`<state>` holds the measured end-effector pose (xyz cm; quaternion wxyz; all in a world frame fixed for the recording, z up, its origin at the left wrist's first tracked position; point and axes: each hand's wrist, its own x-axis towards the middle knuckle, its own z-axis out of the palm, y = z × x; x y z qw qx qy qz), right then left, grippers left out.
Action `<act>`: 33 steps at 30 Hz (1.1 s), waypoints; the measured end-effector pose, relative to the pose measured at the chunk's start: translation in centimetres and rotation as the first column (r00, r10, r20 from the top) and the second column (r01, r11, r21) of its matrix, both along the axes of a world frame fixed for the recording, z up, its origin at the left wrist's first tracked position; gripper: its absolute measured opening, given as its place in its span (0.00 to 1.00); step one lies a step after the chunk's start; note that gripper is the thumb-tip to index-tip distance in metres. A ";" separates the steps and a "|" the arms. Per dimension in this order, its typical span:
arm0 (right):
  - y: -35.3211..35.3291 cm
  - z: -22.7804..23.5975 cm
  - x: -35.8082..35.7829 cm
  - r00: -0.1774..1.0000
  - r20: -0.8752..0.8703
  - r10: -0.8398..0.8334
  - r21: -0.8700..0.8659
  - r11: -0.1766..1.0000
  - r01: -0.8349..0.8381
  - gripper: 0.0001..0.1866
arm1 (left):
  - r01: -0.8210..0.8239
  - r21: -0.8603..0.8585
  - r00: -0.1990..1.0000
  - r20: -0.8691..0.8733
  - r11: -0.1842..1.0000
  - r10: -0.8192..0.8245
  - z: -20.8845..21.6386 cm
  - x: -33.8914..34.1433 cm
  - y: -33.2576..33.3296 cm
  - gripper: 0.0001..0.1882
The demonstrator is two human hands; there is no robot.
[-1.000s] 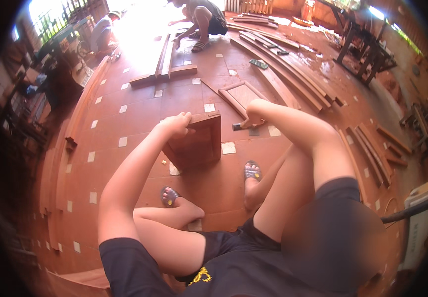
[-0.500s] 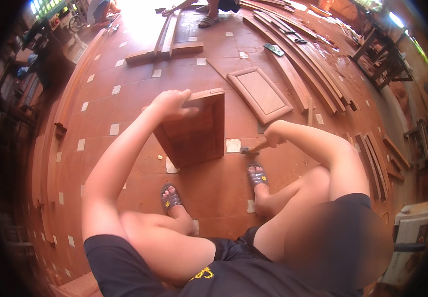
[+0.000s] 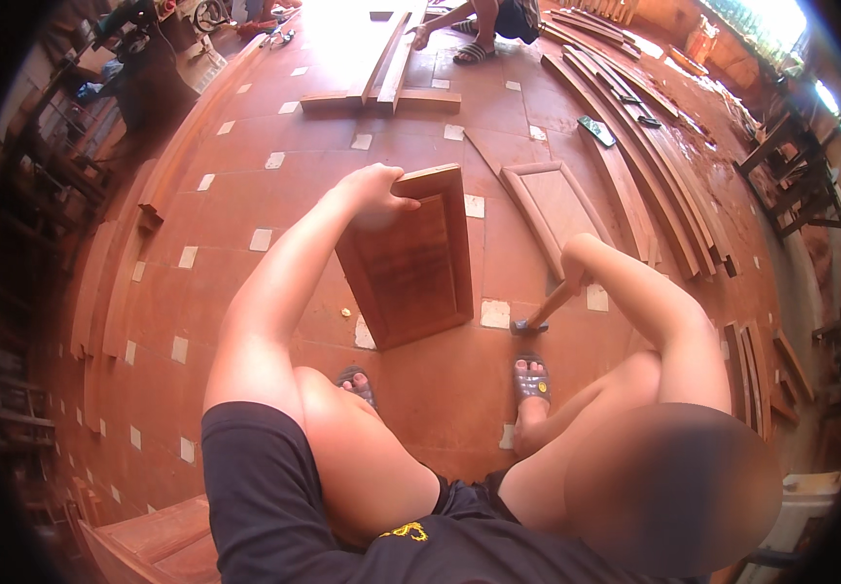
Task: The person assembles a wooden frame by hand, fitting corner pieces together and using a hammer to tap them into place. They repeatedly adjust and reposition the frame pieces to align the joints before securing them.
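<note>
Hammer (image 3: 542, 313) has come lower, near right sandal (image 3: 533, 383) — right hand (image 3: 582, 263) grip closed round it, left hand (image 3: 378, 192) grip holding top of wooden panel (image 3: 411, 261), leftward — so likely clear of it.

No readable lettering, yellow emblem (image 3: 406, 531) on the dark shirt (image 3: 498, 550), yellow round mark (image 3: 543, 386) on one sandal (image 3: 529, 380)

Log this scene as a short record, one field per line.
Left hand: grips the upper edge of a framed wooden panel
Right hand: holds a hammer by its handle, head low near the right sandal
Floor: reddish tiles with small pale squares
Beyond: a second panel lying flat, long boards to its right
Co-worker: a person's hand beside wooden pieces
</note>
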<state>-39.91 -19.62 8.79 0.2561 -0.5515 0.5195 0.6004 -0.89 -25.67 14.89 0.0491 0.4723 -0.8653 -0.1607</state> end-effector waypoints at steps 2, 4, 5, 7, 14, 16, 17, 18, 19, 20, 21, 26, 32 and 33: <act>0.2 1.6 2.9 0.985 0.001 0.173 -0.036 0.984 -0.173 0.28 | -0.044 0.014 0.999 0.015 0.999 0.044 -0.5 1.6 0.6 0.33; 0.4 2.8 3.6 0.977 -0.052 0.209 -0.087 0.973 -0.213 0.30 | -0.036 -0.028 0.999 0.023 0.999 0.036 -0.5 1.7 0.9 0.33; 0.3 3.1 3.9 0.971 -0.078 0.228 -0.111 0.966 -0.235 0.31 | -0.033 -0.048 0.999 0.029 0.998 0.034 -0.4 1.8 1.1 0.33; -0.2 3.2 3.1 0.964 -0.087 0.251 -0.155 0.953 -0.262 0.27 | -0.007 -0.033 0.999 0.032 0.999 0.008 0.3 0.9 1.4 0.33; -1.1 2.7 3.0 0.986 -0.024 0.166 -0.180 0.969 -0.167 0.25 | -0.007 -0.027 0.997 0.072 1.000 0.009 1.7 -0.2 3.4 0.33; -1.2 2.6 3.1 0.993 0.003 0.118 -0.170 0.979 -0.115 0.25 | -0.006 -0.039 0.997 0.072 0.999 0.009 1.9 -0.3 4.1 0.33; -1.2 2.6 3.0 0.995 0.007 0.099 -0.167 0.981 -0.096 0.25 | -0.006 -0.045 0.997 0.071 0.999 0.009 1.9 -0.5 4.5 0.33; -1.3 2.7 3.1 0.996 0.015 0.085 -0.165 0.983 -0.081 0.25 | -0.006 -0.050 0.998 0.066 0.999 0.009 2.0 -0.4 4.8 0.33; -1.2 2.7 3.1 0.997 0.018 0.080 -0.163 0.984 -0.076 0.25 | -0.006 -0.055 0.998 0.061 0.998 0.010 2.0 -0.5 5.2 0.33; -1.1 2.7 3.1 0.997 0.023 0.070 -0.160 0.985 -0.066 0.25 | -0.007 -0.060 0.998 0.056 0.998 0.010 2.1 -0.5 5.6 0.33; -1.0 2.7 3.1 0.998 0.025 0.060 -0.161 0.985 -0.055 0.25 | -0.002 -0.057 0.998 0.066 0.998 0.006 2.3 -0.6 5.8 0.33; -0.7 2.7 3.2 0.999 0.038 0.033 -0.164 0.986 -0.026 0.24 | 0.016 -0.051 0.996 0.088 0.999 -0.011 3.0 -0.9 7.1 0.32; -0.2 2.6 3.3 0.999 0.049 0.001 -0.166 0.986 0.007 0.24 | 0.050 -0.083 0.993 0.115 0.995 -0.040 2.8 -1.2 7.6 0.32; -0.2 2.7 3.2 0.999 0.051 -0.004 -0.166 0.986 0.012 0.24 | 0.060 -0.083 0.992 0.113 0.995 -0.050 2.7 -1.4 7.5 0.32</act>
